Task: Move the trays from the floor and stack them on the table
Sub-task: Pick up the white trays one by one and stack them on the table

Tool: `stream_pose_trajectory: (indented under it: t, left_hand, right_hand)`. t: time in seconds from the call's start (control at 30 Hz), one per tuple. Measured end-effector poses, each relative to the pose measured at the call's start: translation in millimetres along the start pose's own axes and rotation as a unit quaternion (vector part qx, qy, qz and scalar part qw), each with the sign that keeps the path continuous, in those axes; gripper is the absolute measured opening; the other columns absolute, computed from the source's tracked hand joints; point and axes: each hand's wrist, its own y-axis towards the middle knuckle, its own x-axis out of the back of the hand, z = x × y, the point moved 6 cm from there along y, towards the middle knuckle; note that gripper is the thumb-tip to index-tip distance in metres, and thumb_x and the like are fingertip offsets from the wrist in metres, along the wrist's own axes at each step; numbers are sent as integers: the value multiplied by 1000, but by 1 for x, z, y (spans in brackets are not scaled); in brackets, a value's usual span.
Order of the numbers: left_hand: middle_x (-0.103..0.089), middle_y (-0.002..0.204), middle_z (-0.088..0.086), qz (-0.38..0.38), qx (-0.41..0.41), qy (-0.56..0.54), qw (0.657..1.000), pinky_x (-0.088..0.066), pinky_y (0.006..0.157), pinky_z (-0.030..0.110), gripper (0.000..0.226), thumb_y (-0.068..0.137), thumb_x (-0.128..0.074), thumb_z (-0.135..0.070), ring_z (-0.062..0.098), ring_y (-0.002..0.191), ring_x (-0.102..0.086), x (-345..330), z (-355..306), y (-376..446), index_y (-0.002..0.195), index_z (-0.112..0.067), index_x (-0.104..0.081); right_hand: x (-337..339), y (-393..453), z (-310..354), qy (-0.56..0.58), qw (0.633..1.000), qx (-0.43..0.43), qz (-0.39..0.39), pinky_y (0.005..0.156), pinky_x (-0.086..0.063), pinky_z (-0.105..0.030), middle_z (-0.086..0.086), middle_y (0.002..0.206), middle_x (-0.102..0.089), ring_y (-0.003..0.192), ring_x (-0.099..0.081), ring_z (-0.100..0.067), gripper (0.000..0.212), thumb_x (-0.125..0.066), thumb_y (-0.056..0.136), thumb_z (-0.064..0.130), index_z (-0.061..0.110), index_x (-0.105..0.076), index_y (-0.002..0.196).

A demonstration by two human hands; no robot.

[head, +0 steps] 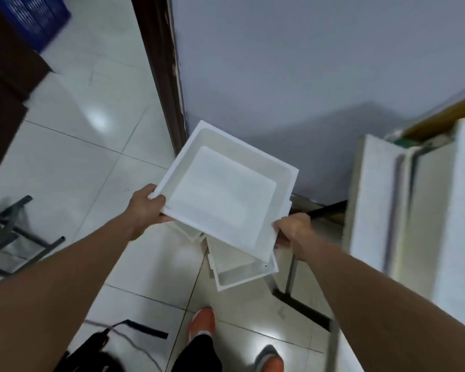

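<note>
I hold a square white foam tray in the air above the tiled floor, tilted with its hollow side up. My left hand grips its near left corner and my right hand grips its near right corner. Under it, more white trays lie on the floor, partly hidden by the held one. At the right edge, white trays are stacked on the table, blurred.
A grey wall and a dark door frame rise just behind the tray. Metal table legs stand by my right hand. A folding metal stand is at left, a black bag near my orange shoes, a blue crate far left.
</note>
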Motion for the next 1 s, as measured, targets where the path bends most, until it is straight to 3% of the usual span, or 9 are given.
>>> stream_pose_trajectory:
  t: [0.13, 0.27, 0.43, 0.5, 0.57, 0.63, 0.73, 0.83, 1.0]
  left_hand:
    - [-55, 122, 21, 26, -22, 8, 999, -62, 62, 30, 29, 89, -42, 2, 36, 98, -65, 15, -61, -89, 115, -1, -56]
    - [-59, 114, 17, 53, -51, 34, 997, -62, 65, 29, 25, 88, -41, 1, 31, 92, -68, 19, -110, -178, 106, -6, -58]
    - [-66, 96, 12, 78, -83, 82, 990, -60, 57, 21, 28, 87, -42, 0, 21, 78, -68, 2, -155, -265, 108, -3, -62]
    - [-66, 96, 12, 45, -119, 46, 991, -60, 56, 22, 26, 89, -48, -3, 23, 78, -68, -11, -172, -289, 111, -3, -62]
    - [-64, 99, 12, 13, -153, -34, 987, -60, 56, 22, 21, 91, -54, -5, 23, 76, -65, -36, -189, -311, 111, -9, -59]
    - [-64, 96, 12, 13, -184, -83, 979, -58, 59, 22, 24, 90, -55, -4, 19, 72, -62, -77, -199, -332, 113, -9, -58]
    - [-67, 106, 13, 41, -241, -80, 966, -50, 72, 31, 35, 86, -55, 5, 21, 83, -61, -153, -205, -361, 120, -2, -58]
    - [-66, 118, 5, 77, -297, -6, 952, -48, 84, 32, 52, 80, -59, 7, 23, 98, -62, -227, -199, -388, 128, -13, -55]
    - [-61, 120, 0, 124, -276, 70, 951, -48, 77, 28, 62, 81, -59, 7, 24, 105, -60, -315, -158, -407, 135, -18, -45]
  right_hand:
    - [58, -98, 46, 6, 997, 82, -10, 84, -58, -52, -17, 108, -64, 95, -66, -35, 28, -66, 77, -1, 5, -49, 99]
    - [127, -176, 67, 3, 989, 144, -15, 73, -56, -41, -14, 116, -57, 98, -61, -33, 61, -67, 79, 3, 9, -33, 130]
    - [227, -237, 65, 42, 979, 191, -60, 89, -55, -54, -12, 112, -49, 101, -59, -35, 83, -67, 80, 3, 24, -19, 145]
    - [263, -247, 55, 52, 978, 193, -67, 82, -57, -56, -9, 109, -49, 100, -61, -38, 80, -65, 79, -1, 29, -27, 143]
    - [292, -257, 44, 37, 976, 205, -66, 75, -59, -55, -13, 109, -58, 96, -64, -39, 50, -61, 79, -3, 15, -51, 124]
    - [313, -263, 27, 53, 975, 210, -55, 75, -59, -55, -12, 98, -61, 92, -64, -37, 27, -55, 80, -6, 11, -59, 100]
    - [335, -258, -6, 151, 969, 193, -38, 69, -60, -52, -13, 93, -65, 86, -66, -35, 24, -49, 83, -12, 6, -61, 93]
    - [362, -240, -44, 259, 952, 154, -56, 63, -62, -47, -16, 99, -67, 85, -68, -36, 34, -41, 84, -14, 0, -65, 103]
    - [427, -209, -105, 255, 942, 133, -172, 77, -59, -55, -16, 102, -69, 86, -67, -37, 39, -39, 82, -8, 6, -64, 109]
